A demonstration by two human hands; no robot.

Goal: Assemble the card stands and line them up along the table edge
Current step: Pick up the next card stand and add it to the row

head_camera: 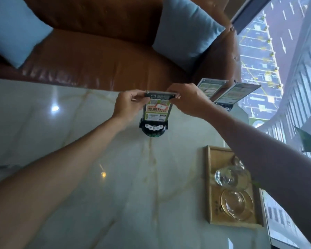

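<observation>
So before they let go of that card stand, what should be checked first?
1. Both hands on the card's top corners: left hand, right hand: ok.
2. Card upright in the black base: ok.
3. Card fully seated in the slot: cannot tell.
4. Base flat on the marble table: ok, as far as visible.
5. In line with the two finished stands at the far right edge: not ok, it sits nearer the person.
6. Clear of the wooden tray: ok.

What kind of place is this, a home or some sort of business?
Probably a café or lounge high up in a building: QR-code card stands on a marble table, a leather sofa, and a window overlooking a street far below.
</observation>
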